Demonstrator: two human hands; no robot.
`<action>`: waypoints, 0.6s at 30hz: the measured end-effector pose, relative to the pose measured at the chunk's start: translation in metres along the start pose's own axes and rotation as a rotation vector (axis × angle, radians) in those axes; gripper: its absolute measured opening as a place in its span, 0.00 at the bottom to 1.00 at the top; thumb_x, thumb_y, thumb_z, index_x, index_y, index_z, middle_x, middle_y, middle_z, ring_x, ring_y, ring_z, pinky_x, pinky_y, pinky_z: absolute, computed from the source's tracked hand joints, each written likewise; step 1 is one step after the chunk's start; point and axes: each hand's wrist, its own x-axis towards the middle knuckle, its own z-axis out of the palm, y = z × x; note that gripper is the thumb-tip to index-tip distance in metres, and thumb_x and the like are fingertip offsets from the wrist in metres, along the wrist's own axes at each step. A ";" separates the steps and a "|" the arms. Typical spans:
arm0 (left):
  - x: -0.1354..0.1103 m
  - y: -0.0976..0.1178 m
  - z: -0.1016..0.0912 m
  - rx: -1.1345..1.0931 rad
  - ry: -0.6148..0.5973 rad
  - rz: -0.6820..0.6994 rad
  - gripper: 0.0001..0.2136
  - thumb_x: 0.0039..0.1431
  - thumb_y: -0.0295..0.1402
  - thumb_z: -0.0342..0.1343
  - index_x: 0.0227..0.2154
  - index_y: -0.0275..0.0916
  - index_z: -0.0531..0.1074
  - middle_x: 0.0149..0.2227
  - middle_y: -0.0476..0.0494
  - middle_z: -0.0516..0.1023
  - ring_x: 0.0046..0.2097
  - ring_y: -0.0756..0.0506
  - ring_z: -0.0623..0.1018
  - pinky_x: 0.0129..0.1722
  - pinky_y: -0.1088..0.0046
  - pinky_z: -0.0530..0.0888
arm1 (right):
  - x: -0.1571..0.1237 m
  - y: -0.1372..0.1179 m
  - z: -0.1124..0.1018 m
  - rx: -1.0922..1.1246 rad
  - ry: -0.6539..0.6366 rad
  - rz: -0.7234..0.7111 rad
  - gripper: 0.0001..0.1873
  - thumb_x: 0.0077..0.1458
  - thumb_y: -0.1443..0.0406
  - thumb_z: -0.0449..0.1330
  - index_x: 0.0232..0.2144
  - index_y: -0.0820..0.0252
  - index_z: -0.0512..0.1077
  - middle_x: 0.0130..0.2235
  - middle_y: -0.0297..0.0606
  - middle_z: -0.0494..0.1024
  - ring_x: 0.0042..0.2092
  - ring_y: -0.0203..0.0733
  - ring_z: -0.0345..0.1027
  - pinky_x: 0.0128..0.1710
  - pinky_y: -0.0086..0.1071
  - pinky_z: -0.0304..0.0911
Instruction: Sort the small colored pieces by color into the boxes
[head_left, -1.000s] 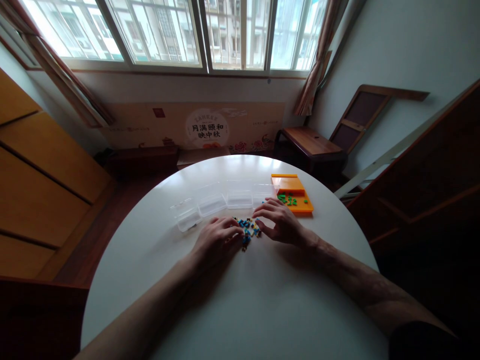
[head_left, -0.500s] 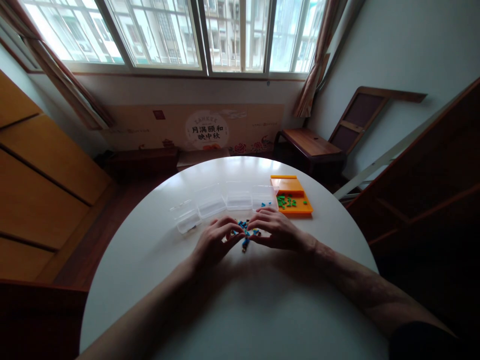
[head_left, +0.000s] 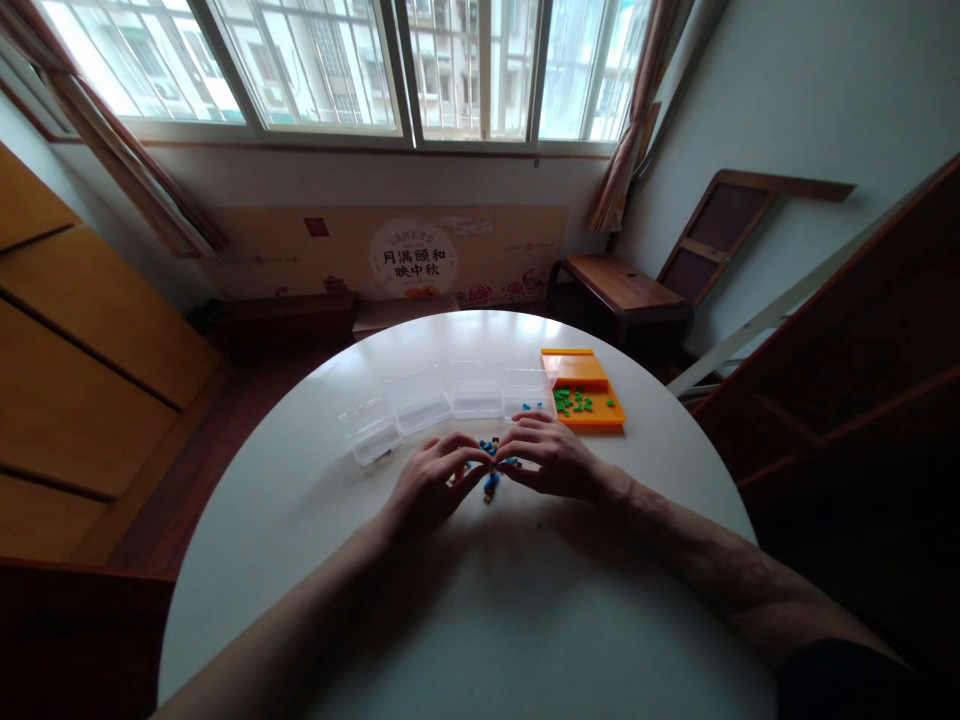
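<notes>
A small pile of blue, brown and yellowish toy brick pieces [head_left: 490, 485] lies on the white table, partly covered by my fingers. My left hand [head_left: 435, 480] reaches in from the left, thumb and forefinger pinched at the pile. Opposite it, my right hand [head_left: 551, 458] is pinched in the same way, its fingertips meeting those of the left. Whatever sits between the fingertips is too small and hidden to make out. Just beyond my right hand, a clear box [head_left: 517, 385] holds a few small blue pieces.
An orange tray [head_left: 592, 424] with several green pieces stands to the right of the clear box. More clear lidded boxes, including one at the left [head_left: 377, 445], line up in an arc behind my hands. A tiny dark speck [head_left: 538, 525] lies on the round table [head_left: 480, 620].
The fingertips of my two hands have come closer together over the pile. A tiny speck now shows on the table near my right wrist. Boxes and tray stay put.
</notes>
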 end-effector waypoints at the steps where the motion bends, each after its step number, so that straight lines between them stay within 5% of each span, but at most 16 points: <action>1: 0.000 0.000 0.000 0.005 -0.005 -0.006 0.04 0.75 0.34 0.63 0.46 0.43 0.82 0.44 0.44 0.84 0.38 0.48 0.82 0.43 0.67 0.78 | 0.000 0.000 -0.001 -0.004 -0.004 0.016 0.05 0.73 0.62 0.63 0.45 0.50 0.80 0.43 0.35 0.88 0.44 0.43 0.81 0.62 0.46 0.70; 10: -0.003 0.007 -0.001 0.063 -0.104 0.068 0.04 0.73 0.36 0.63 0.45 0.45 0.81 0.47 0.43 0.85 0.45 0.44 0.84 0.48 0.63 0.76 | -0.012 0.025 -0.010 -0.177 0.269 0.343 0.04 0.70 0.63 0.66 0.38 0.52 0.80 0.37 0.37 0.84 0.42 0.48 0.77 0.56 0.47 0.69; 18: -0.002 0.023 0.006 0.004 -0.306 0.191 0.11 0.78 0.37 0.56 0.58 0.46 0.78 0.56 0.41 0.84 0.53 0.41 0.83 0.54 0.60 0.77 | -0.018 0.035 -0.007 -0.237 0.276 0.483 0.02 0.68 0.64 0.66 0.40 0.54 0.80 0.36 0.36 0.83 0.45 0.51 0.77 0.56 0.47 0.67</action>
